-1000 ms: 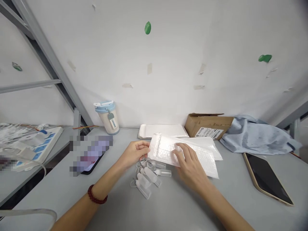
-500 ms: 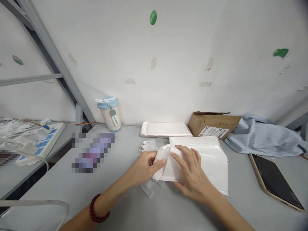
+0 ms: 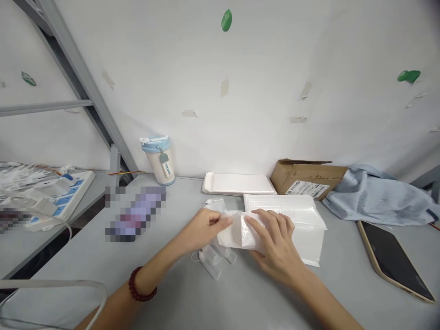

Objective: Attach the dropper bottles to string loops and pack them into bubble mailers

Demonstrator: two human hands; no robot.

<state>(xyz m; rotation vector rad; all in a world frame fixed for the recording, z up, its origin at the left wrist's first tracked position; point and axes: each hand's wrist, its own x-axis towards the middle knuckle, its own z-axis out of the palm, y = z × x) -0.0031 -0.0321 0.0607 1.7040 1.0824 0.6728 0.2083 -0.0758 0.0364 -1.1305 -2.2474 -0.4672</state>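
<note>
A white padded envelope (image 3: 252, 233) is held between both hands over the grey desk, with its end flap standing away from the body. My left hand (image 3: 205, 229) pinches that flap's left end between thumb and fingers. Fingers of my right hand (image 3: 277, 240) lie across the envelope's front, with the thumb below it. Several small clear plastic pieces (image 3: 210, 263), one with a thin loop, lie under and left of the envelope. Behind my right hand rests a stack of flat white padded envelopes (image 3: 309, 233).
At the back stand a cup (image 3: 160, 160), a white padded envelope (image 3: 237, 183) and an open cardboard box (image 3: 307, 178). A blue cloth (image 3: 374, 197) and a phone (image 3: 395, 259) are on the right. A power strip (image 3: 67, 201) and a blurred-out purple item (image 3: 139, 215) are left.
The held envelope has turned so its flap opens toward me, and its lower edge has risen. More of the clear plastic pieces shows beneath it. The view has shifted slightly.
</note>
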